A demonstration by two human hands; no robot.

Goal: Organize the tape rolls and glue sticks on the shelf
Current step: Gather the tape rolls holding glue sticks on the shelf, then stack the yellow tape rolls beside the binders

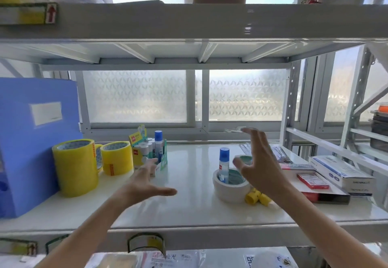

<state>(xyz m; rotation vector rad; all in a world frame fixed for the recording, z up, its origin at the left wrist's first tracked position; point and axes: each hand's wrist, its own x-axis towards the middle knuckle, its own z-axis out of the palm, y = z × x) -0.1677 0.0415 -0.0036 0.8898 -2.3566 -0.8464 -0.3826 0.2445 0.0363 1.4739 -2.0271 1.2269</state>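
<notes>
White tape roll (228,192), glue stick (223,164) standing inside, sits beside the spread right hand (260,162), likely the next grasp; left hand (144,183) also spread.

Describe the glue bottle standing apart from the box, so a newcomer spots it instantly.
On the white middle shelf, look right of centre at the wide white tape roll lying flat. The blue-capped clear glue bottle stands upright inside its core, alone; the other blue-capped bottle sits in the display box at left.
</notes>
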